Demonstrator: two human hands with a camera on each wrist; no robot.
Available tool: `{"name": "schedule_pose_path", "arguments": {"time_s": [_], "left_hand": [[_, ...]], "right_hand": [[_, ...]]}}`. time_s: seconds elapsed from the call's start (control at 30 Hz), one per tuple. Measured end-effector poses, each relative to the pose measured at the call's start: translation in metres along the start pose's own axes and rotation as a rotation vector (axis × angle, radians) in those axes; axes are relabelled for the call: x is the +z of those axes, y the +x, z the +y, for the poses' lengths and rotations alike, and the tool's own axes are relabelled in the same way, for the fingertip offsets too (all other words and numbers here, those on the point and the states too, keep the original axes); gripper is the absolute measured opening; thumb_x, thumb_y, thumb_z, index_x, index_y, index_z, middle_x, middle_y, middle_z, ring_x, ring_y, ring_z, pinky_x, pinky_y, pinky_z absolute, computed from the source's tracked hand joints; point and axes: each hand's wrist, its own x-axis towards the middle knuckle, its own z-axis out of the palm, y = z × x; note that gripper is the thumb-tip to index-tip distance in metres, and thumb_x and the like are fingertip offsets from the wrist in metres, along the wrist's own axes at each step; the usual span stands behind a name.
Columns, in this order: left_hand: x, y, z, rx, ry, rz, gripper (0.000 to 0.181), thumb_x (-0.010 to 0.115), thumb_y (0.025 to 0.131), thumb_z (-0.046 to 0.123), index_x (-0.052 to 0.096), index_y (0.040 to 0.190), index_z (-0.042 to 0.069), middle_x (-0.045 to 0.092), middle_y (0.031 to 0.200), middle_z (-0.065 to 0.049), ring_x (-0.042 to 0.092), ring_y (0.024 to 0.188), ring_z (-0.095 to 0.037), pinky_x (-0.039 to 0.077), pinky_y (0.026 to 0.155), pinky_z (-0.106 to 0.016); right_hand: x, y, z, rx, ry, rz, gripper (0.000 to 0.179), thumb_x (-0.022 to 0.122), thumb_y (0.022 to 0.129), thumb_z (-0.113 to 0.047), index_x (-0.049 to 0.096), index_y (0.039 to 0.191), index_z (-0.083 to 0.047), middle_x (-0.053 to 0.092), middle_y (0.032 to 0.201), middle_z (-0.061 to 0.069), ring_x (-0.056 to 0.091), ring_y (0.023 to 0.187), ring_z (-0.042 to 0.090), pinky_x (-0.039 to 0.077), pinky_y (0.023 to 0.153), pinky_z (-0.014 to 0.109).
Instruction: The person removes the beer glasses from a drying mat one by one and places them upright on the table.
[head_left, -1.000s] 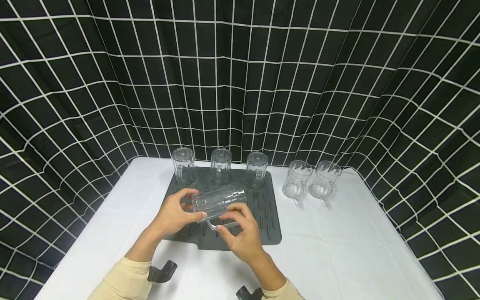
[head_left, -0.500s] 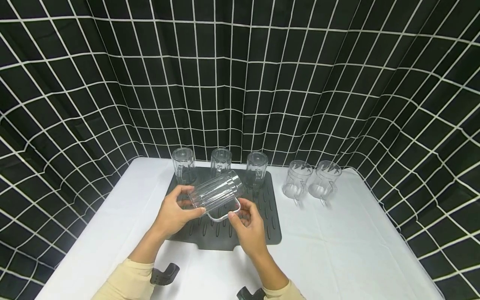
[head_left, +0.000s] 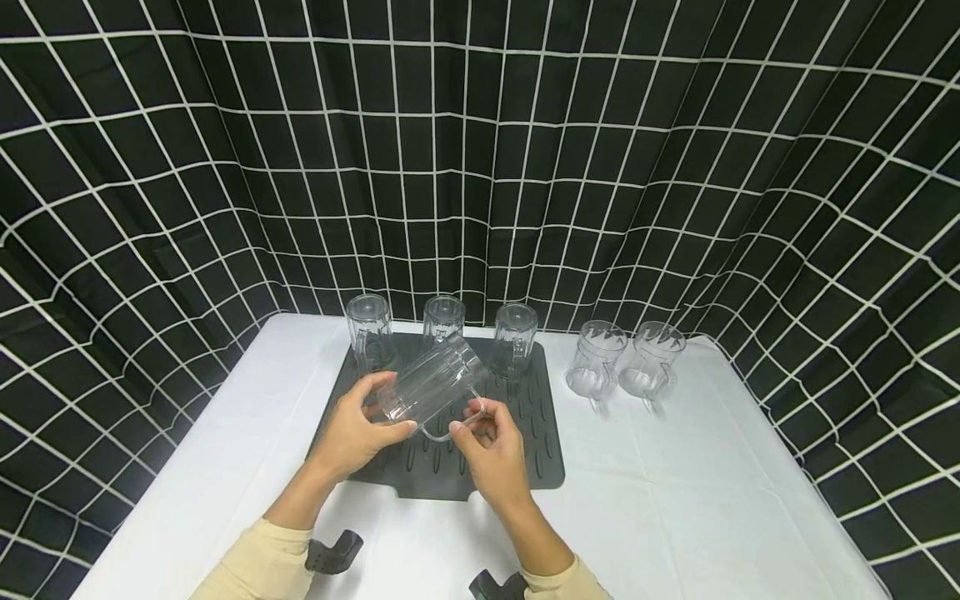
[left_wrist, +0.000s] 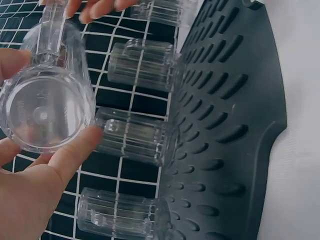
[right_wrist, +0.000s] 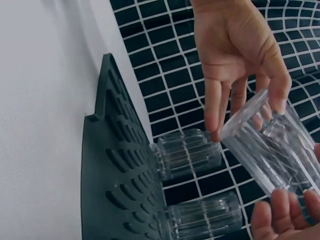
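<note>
A clear glass mug (head_left: 431, 383) hangs tilted above the dark grey drying mat (head_left: 517, 467), its handle toward the person. My left hand (head_left: 356, 425) grips the mug around its lower left end; the left wrist view shows the round base (left_wrist: 44, 112) between thumb and fingers. My right hand (head_left: 495, 454) pinches the mug's handle (head_left: 442, 435) between thumb and fingers. Behind it, three similar mugs stand in a row at the mat's back edge: a left mug (head_left: 371, 333), a middle mug (head_left: 443, 317) and a right mug (head_left: 514, 342), all bottoms up.
Two more clear mugs stand close together on the white tablecloth right of the mat: a nearer-in mug (head_left: 596, 358) and an outer mug (head_left: 651, 360). A black curtain (head_left: 480, 150) with a white grid surrounds the table's back and sides. Ridges cover the mat.
The mug has tipped up so its right end points higher and its handle has come round into view. My right hand has shifted right along the handle; the left keeps its grip.
</note>
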Motion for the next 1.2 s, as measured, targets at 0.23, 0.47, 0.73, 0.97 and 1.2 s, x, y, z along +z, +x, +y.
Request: {"name": "schedule_pose_path", "arguments": {"time_s": [0.23, 0.47, 0.73, 0.97, 1.2], "left_hand": [[0.007, 0.000, -0.003, 0.005, 0.057, -0.030, 0.083, 0.084, 0.073, 0.013, 0.040, 0.143, 0.003, 0.041, 0.138, -0.021, 0.045, 0.124, -0.046, 0.049, 0.095, -0.044], [0.011, 0.001, -0.005, -0.005, 0.010, -0.060, 0.087, 0.085, 0.074, 0.011, 0.034, 0.144, 0.002, 0.043, 0.133, -0.020, 0.057, 0.112, -0.037, 0.048, 0.095, -0.044], [0.016, 0.002, -0.006, -0.019, 0.078, -0.046, 0.087, 0.086, 0.073, 0.017, 0.037, 0.142, 0.005, 0.045, 0.132, -0.019, 0.054, 0.114, -0.040, 0.043, 0.099, -0.053], [0.019, 0.003, -0.010, -0.021, 0.134, -0.029, 0.088, 0.086, 0.072, 0.017, 0.036, 0.143, 0.005, 0.045, 0.133, -0.020, 0.050, 0.118, -0.044, 0.044, 0.098, -0.053], [0.023, 0.003, -0.011, -0.015, 0.174, -0.017, 0.089, 0.086, 0.071, 0.015, 0.035, 0.142, 0.004, 0.045, 0.135, -0.022, 0.048, 0.120, -0.047, 0.046, 0.096, -0.053]], "right_hand": [[0.000, 0.004, -0.005, 0.004, 0.224, -0.055, 0.039, 0.061, 0.093, -0.003, 0.039, 0.123, 0.012, 0.050, 0.109, 0.021, 0.058, 0.093, 0.025, 0.056, 0.083, 0.039], [0.002, 0.006, -0.013, 0.109, 0.451, -0.061, 0.039, 0.059, 0.097, -0.011, 0.040, 0.123, 0.011, 0.058, 0.098, 0.016, 0.062, 0.087, 0.026, 0.056, 0.080, 0.050], [0.002, 0.006, -0.017, 0.084, 0.449, -0.070, 0.031, 0.057, 0.099, -0.018, 0.049, 0.107, 0.010, 0.063, 0.086, 0.012, 0.063, 0.078, 0.026, 0.058, 0.074, 0.043], [0.003, 0.006, -0.016, 0.093, 0.448, -0.066, 0.015, 0.058, 0.098, -0.015, 0.053, 0.093, -0.002, 0.063, 0.081, 0.011, 0.063, 0.076, 0.023, 0.057, 0.073, 0.039], [0.004, 0.005, -0.018, 0.090, 0.445, -0.059, 0.022, 0.059, 0.098, -0.018, 0.054, 0.087, 0.000, 0.061, 0.078, 0.010, 0.062, 0.076, 0.020, 0.058, 0.074, 0.037]]}}
